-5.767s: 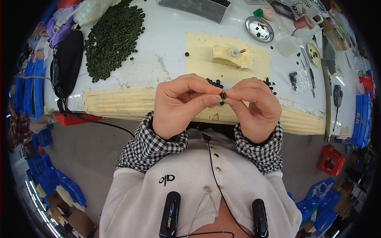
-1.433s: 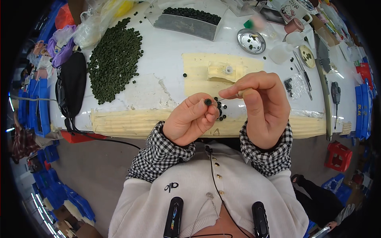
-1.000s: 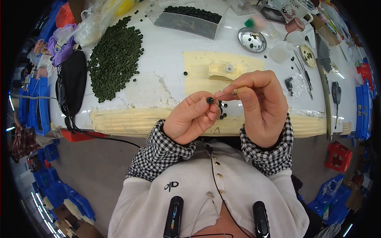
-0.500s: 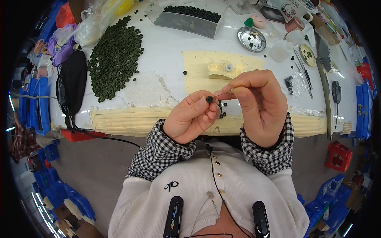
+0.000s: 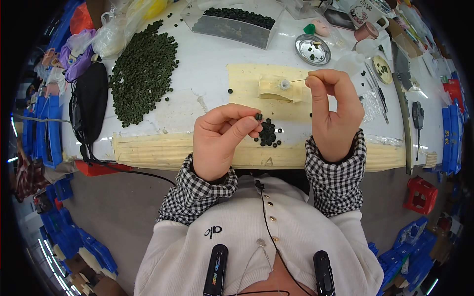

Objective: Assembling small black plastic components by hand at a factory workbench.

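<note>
At seven o'clock from the block (image 5: pixel 270 92), the left hand (image 5: pixel 215 140) pinches a bead (image 5: pixel 258 117) (probably light, stiff, slippery; best held by its rim); the right hand (image 5: pixel 335 116) pinches a needle (image 5: pixel 298 80).

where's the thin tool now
In the head view, right of centre, the thin tool is in the right hand, its tip near the small white cup.
</note>
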`<state>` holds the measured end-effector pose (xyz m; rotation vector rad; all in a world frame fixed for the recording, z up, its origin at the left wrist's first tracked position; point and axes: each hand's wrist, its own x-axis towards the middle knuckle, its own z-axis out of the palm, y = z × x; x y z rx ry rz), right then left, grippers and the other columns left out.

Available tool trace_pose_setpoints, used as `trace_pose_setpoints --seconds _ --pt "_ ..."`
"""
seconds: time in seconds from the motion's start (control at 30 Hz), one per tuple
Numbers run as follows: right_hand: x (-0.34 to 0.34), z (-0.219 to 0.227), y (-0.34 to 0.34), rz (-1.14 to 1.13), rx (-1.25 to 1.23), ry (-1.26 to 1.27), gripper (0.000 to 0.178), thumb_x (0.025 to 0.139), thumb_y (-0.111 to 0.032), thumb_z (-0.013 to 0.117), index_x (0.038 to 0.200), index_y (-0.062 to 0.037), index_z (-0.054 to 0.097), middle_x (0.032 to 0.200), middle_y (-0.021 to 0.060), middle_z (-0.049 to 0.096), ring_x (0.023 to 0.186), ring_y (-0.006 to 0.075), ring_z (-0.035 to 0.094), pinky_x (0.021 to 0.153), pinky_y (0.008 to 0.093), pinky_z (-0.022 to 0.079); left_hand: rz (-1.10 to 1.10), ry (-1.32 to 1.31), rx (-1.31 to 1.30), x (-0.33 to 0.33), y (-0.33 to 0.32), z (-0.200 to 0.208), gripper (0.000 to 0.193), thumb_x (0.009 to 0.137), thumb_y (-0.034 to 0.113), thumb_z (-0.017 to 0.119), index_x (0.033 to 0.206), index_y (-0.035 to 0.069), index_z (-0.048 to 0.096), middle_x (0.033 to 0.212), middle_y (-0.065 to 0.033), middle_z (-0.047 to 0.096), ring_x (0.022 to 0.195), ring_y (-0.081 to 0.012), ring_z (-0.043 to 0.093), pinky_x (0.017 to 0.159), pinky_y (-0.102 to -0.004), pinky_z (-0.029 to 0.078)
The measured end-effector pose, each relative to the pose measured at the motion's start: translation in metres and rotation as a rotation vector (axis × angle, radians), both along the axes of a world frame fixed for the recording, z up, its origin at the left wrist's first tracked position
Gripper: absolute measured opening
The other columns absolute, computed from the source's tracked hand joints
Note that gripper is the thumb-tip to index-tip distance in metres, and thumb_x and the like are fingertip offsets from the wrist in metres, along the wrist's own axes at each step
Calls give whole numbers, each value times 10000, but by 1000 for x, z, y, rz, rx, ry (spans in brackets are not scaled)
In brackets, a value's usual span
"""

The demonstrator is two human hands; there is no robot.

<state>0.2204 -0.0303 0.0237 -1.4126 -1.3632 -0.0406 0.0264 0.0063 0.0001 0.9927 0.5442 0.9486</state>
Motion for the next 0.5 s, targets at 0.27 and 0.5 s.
trace_pose_setpoints --seconds 0.27,0.5 --pt "4 -11 9 -6 -117 -304 134 798 -56 695 917 -22 645 806 96 606 780 278 586 674 349 477 132 164 271 0 -4 7 113 885 -34 610 992 -52 642 916 -128 647 793 -171 629 707 -272 524" --pt "-23 10 -27 247 -162 1 260 767 42 695 1021 -13 686 872 102 619 777 244 579 676 317 475 180 213 390 -2 -5 12 134 865 -80 614 992 -53 646 938 -118 626 807 -161 632 730 -265 529"
